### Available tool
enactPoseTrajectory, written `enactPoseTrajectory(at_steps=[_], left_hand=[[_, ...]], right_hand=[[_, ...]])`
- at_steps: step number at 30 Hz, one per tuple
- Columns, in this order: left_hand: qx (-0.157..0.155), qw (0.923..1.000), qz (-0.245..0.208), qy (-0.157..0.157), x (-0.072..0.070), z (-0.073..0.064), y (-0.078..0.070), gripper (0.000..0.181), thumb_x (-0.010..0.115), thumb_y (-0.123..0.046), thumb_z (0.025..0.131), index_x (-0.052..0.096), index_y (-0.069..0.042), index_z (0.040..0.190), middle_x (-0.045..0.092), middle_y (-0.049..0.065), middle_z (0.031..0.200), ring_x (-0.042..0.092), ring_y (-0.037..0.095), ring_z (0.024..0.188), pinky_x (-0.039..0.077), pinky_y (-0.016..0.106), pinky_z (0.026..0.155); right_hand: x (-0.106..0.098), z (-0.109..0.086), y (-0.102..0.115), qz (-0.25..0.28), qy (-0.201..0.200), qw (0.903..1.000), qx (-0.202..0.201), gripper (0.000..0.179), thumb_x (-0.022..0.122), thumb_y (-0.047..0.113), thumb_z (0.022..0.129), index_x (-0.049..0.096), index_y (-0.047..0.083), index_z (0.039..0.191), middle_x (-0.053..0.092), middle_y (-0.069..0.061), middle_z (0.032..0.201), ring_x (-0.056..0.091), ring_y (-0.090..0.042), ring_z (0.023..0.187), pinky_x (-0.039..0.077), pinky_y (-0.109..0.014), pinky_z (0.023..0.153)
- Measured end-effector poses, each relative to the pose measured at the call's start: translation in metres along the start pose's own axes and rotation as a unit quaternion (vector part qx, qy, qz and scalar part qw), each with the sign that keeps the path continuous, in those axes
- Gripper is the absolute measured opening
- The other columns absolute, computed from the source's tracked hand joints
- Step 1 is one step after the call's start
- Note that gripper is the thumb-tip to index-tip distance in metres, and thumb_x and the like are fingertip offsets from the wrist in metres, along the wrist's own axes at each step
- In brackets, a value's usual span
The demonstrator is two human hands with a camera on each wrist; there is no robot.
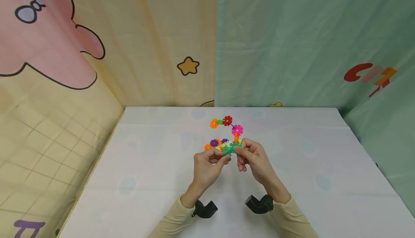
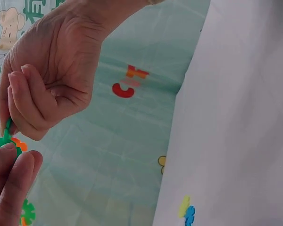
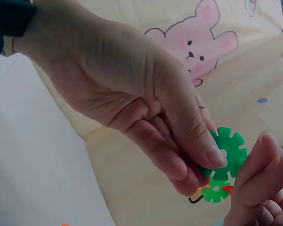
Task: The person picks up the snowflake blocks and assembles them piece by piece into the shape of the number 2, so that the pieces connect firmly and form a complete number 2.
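Over the white table, both hands hold a chain of notched plastic snowflake discs. The right hand (image 1: 257,158) pinches a green snowflake disc (image 3: 232,149) between thumb and forefinger, its other fingers curled in. Close beside it, the left hand (image 1: 207,167) pinches green disc pieces from the other side, fingertips nearly meeting the right hand's. Beyond the hands, the chain curves up through an orange piece, a pink disc (image 1: 237,130), a red disc (image 1: 227,120) and an orange disc (image 1: 214,123). Purple disc (image 1: 214,143) and other orange and yellow ones show past the left fingers.
The white table (image 1: 146,180) stretches out on both sides of the hands. Printed curtains (image 1: 168,32) hang behind its far edge and along the sides. A black wrist camera (image 1: 205,210) sits on the left wrist, another (image 1: 260,204) on the right.
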State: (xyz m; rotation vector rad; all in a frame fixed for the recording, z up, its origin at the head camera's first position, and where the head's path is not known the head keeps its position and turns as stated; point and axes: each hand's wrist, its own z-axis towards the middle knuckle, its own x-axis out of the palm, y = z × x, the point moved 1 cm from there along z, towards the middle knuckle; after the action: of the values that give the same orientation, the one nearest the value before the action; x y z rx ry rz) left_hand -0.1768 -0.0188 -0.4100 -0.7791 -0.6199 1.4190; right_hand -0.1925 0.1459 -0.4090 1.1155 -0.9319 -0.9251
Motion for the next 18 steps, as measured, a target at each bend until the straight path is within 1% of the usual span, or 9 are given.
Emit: enactPoseTrajectory(at_steps=[2, 5, 8, 10, 12, 13, 18], left_hand=[[0.005, 1.0000, -0.005, 0.002, 0.001, 0.000, 0.001, 0.011, 0.070, 0.019, 0.073, 0.062, 0.013, 0.077, 0.067, 0.022, 0.071, 0.067, 0.030, 0.058, 0.056, 0.029, 0.054], [0.007, 0.9999, -0.009, 0.000, 0.001, 0.000, 0.001, 0.011, 0.069, 0.020, 0.073, 0.061, 0.014, 0.076, 0.066, 0.022, 0.071, 0.067, 0.031, 0.058, 0.056, 0.029, 0.054], [0.002, 0.9999, -0.015, -0.005, 0.002, 0.001, 0.000, 0.012, 0.068, 0.021, 0.073, 0.060, 0.014, 0.077, 0.066, 0.025, 0.072, 0.067, 0.032, 0.059, 0.056, 0.029, 0.055], [-0.001, 0.9999, -0.011, -0.010, 0.002, 0.001, 0.000, 0.012, 0.068, 0.021, 0.073, 0.060, 0.015, 0.078, 0.066, 0.025, 0.072, 0.067, 0.032, 0.059, 0.056, 0.029, 0.055], [-0.003, 0.9999, 0.001, -0.015, 0.003, 0.001, -0.001, 0.012, 0.069, 0.021, 0.073, 0.060, 0.014, 0.079, 0.066, 0.025, 0.073, 0.067, 0.031, 0.059, 0.056, 0.029, 0.055], [0.001, 0.9998, 0.012, -0.015, 0.003, 0.001, -0.001, 0.013, 0.069, 0.021, 0.072, 0.061, 0.014, 0.079, 0.066, 0.024, 0.073, 0.067, 0.031, 0.059, 0.056, 0.029, 0.055], [0.025, 0.9974, 0.065, -0.018, 0.004, -0.003, 0.017, 0.014, 0.072, 0.018, 0.072, 0.064, 0.010, 0.080, 0.068, 0.019, 0.076, 0.068, 0.027, 0.062, 0.056, 0.027, 0.056]], right_hand=[[-0.001, 0.000, 0.001, 0.008, 0.010, 0.9999, 0.009, 0.032, 0.052, 0.002, 0.095, 0.033, -0.009, 0.071, 0.044, -0.003, 0.052, 0.048, -0.015, 0.038, 0.040, -0.020, 0.038], [-0.001, 0.000, 0.002, 0.019, 0.012, 0.9995, 0.022, 0.032, 0.052, 0.004, 0.095, 0.033, -0.008, 0.071, 0.044, -0.003, 0.053, 0.048, -0.013, 0.039, 0.041, -0.020, 0.039], [0.001, 0.001, 0.001, 0.023, 0.000, 0.9993, 0.029, 0.032, 0.052, 0.006, 0.096, 0.035, -0.007, 0.072, 0.044, -0.002, 0.054, 0.049, -0.012, 0.040, 0.043, -0.020, 0.041], [0.002, 0.001, 0.001, 0.023, -0.009, 0.9992, 0.031, 0.031, 0.052, 0.007, 0.096, 0.036, -0.006, 0.072, 0.044, -0.002, 0.054, 0.050, -0.012, 0.041, 0.044, -0.020, 0.042], [0.003, 0.001, 0.000, 0.019, -0.018, 0.9992, 0.031, 0.031, 0.052, 0.008, 0.096, 0.037, -0.005, 0.073, 0.044, -0.002, 0.054, 0.050, -0.012, 0.041, 0.044, -0.020, 0.042], [0.003, 0.002, -0.001, 0.015, -0.024, 0.9992, 0.028, 0.031, 0.052, 0.008, 0.096, 0.037, -0.005, 0.073, 0.045, -0.003, 0.054, 0.050, -0.013, 0.041, 0.044, -0.020, 0.041], [0.006, 0.002, -0.005, -0.022, -0.048, 0.9986, 0.006, 0.029, 0.054, 0.006, 0.095, 0.038, -0.007, 0.075, 0.048, -0.005, 0.053, 0.053, -0.019, 0.040, 0.045, -0.023, 0.040]])
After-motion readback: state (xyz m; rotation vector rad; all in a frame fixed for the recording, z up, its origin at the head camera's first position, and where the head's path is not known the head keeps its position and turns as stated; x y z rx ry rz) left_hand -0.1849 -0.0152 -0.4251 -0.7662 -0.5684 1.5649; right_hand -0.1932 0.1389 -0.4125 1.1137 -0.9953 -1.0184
